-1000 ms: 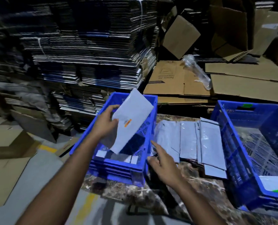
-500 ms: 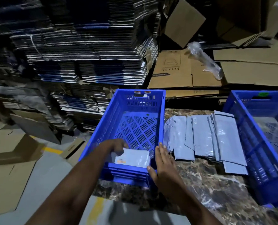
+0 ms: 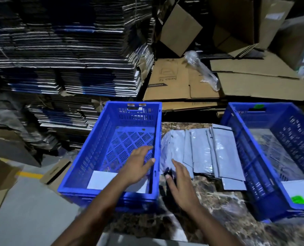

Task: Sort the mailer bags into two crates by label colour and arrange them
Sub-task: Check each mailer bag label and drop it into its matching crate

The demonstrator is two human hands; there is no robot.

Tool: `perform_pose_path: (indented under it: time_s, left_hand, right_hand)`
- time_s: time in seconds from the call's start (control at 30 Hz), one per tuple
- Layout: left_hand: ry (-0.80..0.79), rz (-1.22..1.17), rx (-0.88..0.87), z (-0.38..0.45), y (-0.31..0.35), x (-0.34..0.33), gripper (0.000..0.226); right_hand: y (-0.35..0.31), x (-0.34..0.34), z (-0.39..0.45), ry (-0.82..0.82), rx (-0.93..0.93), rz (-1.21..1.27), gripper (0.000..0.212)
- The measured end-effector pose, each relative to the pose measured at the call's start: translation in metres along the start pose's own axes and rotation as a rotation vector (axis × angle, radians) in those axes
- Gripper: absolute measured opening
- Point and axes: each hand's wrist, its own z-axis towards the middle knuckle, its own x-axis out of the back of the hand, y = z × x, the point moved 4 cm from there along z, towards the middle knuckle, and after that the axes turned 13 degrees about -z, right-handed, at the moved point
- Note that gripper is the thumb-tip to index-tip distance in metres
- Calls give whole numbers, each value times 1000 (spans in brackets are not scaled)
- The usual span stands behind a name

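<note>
So, early days on this one I'd say. Both hands are empty right now: the left hand (image 3: 137, 166) is spread open and loose over the left crate (image 3: 80, 176), and the right hand (image 3: 180, 181) is open too, fingers stretched toward the near end of the pile of mailer bags (image 3: 206, 153) just ahead of it, touching or about to, hard to tell.

Done so far, as far as I can see: one white mailer (image 3: 101, 180) lying flat in the left crate, right under the left wrist, and one mailer with a green label (image 3: 297, 189) in the right crate (image 3: 250, 157), well off to the right of the right hand.

Left to sort: the fanned pile between the two crates, roughly five or six grey bags, overlapping so I can't count exactly. Two crates, two bags placed.
</note>
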Motion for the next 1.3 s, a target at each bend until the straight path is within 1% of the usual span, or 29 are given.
perform_pose_path:
  time_s: [0.07,0.13,0.2,0.23,0.3,0.37,0.43,0.5,0.57,0.6,0.63,0.7,0.8,0.87,0.93,1.0,1.03,1.07,1.1,1.2,1.23,1.3]
  left_hand:
    - [3,32,-49,-3,19,-29,75]
    - [-15,100,-23,-5,25,-55,74]
    - [5,258,-6,-6,28,-68,72]
    - [21,328,0,-6,29,-70,72]
    - [43,391,14,-6,32,-72,73]
    - [47,415,34,-5,34,-73,74]
    - [48,397,58,-6,36,-75,75]
    - [57,408,57,-8,37,-74,77]
    - [57,426,61,-8,38,-73,78]
    - [51,425,62,-8,39,-73,79]
    - [43,423,65,-8,41,-72,79]
    - [29,417,75,-8,42,-72,80]
    - [43,423,74,-8,40,-71,79]
    - [55,412,64,-8,38,-72,79]
    - [73,407,48,-8,40,-71,75]
    - [118,394,0,-10,47,-71,65]
    - [151,343,-36,-13,54,-70,59]
    - [177,231,-58,-17,64,-71,53]
    - [183,45,-53,-21,76,-72,48]
    - [83,-770,130,-31,112,-88,38]
    - [74,-941,163,-33,118,-94,39]
    - [101,-1073,161,-37,125,-103,47]
  right_hand:
    - [41,8,17,49,-126,-41,51]
    - [76,20,36,60,-268,-97,47]
    - [100,35,53,75,-377,-205,44]
    - [109,43,59,109,-414,-307,43]
    - [123,58,69,186,-498,-505,46]
    - [135,69,74,256,-604,-572,55]
    - [145,78,76,291,-681,-601,61]
    - [157,83,79,255,-722,-624,57]
    - [167,89,79,185,-730,-708,46]
    - [172,93,81,178,-711,-732,38]
    - [174,96,82,201,-684,-715,29]
    - [173,104,80,319,-628,-598,18]
    - [157,121,67,520,-556,-401,18]
    - [140,132,54,608,-516,-255,20]
    - [125,143,41,651,-503,-24,21]
    - [111,149,30,596,-453,225,18]
    - [103,150,23,539,-409,334,15]
    - [95,149,17,475,-368,434,14]
    - [87,147,9,408,-341,515,13]
    - [70,137,-13,239,-314,663,14]
    - [67,135,-20,202,-305,692,16]
    - [62,138,-31,161,-287,749,18]
